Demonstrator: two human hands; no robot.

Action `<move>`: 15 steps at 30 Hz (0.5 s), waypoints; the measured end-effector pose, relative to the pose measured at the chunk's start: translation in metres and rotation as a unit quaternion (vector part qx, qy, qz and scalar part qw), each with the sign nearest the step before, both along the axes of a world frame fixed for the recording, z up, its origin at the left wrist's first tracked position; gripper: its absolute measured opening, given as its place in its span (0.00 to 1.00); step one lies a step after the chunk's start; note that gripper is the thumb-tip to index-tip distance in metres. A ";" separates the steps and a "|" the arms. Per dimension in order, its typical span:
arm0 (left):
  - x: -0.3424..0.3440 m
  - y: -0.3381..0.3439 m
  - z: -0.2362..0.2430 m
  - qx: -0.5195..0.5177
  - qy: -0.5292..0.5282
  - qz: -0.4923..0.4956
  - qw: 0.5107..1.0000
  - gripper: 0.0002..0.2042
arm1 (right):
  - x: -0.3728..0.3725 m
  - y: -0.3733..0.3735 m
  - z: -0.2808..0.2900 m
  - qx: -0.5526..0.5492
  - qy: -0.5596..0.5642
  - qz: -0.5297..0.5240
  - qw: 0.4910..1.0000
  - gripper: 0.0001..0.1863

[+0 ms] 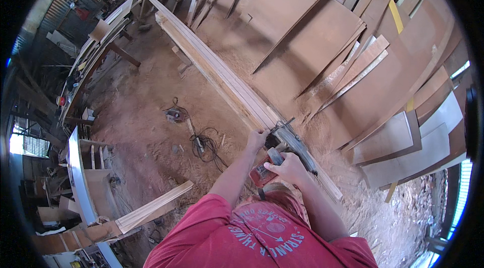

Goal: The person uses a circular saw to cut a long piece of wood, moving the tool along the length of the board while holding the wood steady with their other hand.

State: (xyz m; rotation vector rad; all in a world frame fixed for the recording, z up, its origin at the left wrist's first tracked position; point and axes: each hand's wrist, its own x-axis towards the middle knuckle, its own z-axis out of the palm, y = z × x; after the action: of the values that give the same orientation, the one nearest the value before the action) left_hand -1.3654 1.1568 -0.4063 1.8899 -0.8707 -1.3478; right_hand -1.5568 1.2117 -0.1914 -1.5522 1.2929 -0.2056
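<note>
A circular saw (292,145) with a red motor housing and a grey guard sits on the near part of a long stack of narrow boards (222,69). My right hand (290,168) is wrapped round the saw's grey rear handle. At the front left side of the saw, my left hand (257,139) is closed against the edge of its base, over the boards' left edge. The blade is hidden beneath the saw, and part of the left hand's grip cannot be made out.
On the dusty floor to the left lie another power tool (175,114) and a tangled black cord (204,147). Large brown sheets (312,21) lean along the right. A long bench (93,48) runs along the far left, and pale boards (154,207) lie at the near left.
</note>
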 end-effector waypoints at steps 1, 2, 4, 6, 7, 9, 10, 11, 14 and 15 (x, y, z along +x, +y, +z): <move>0.002 -0.001 -0.004 0.006 0.008 0.008 1.000 0.18 | 0.001 -0.001 -0.002 0.005 0.002 -0.006 1.000 0.33; 0.004 -0.003 -0.007 -0.002 0.012 0.008 1.000 0.18 | 0.002 -0.003 -0.003 0.005 0.001 -0.002 1.000 0.34; 0.008 -0.006 -0.012 0.009 -0.013 0.001 1.000 0.18 | 0.005 -0.004 -0.006 0.008 0.000 -0.003 1.000 0.36; 0.012 -0.009 -0.014 -0.003 0.007 0.003 1.000 0.19 | 0.009 -0.008 -0.008 0.002 0.000 0.000 1.000 0.38; 0.014 -0.010 -0.015 0.018 0.011 0.007 1.000 0.19 | 0.011 -0.009 -0.009 0.004 -0.006 -0.006 1.000 0.38; 0.019 -0.012 -0.016 0.015 0.029 0.011 0.999 0.20 | 0.015 -0.012 -0.011 -0.010 0.002 0.006 1.000 0.39; 0.022 -0.014 -0.018 0.025 0.043 0.017 0.999 0.21 | 0.017 -0.013 -0.012 -0.006 -0.005 -0.006 1.000 0.39; 0.026 -0.015 -0.021 0.009 -0.047 -0.019 0.999 0.21 | 0.019 -0.014 -0.014 -0.020 -0.013 0.006 1.000 0.38; 0.038 -0.021 -0.032 -0.012 0.086 -0.006 0.996 0.22 | 0.022 -0.017 -0.018 -0.039 -0.005 0.023 0.999 0.37; 0.041 -0.024 -0.036 0.013 0.109 -0.005 0.994 0.22 | 0.023 -0.018 -0.019 -0.014 0.005 -0.005 1.000 0.37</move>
State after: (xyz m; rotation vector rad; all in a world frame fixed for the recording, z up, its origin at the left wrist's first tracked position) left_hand -1.3244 1.1325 -0.4428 1.7186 -0.7571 -1.5443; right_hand -1.5335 1.1937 -0.2102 -1.5738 1.3104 -0.2234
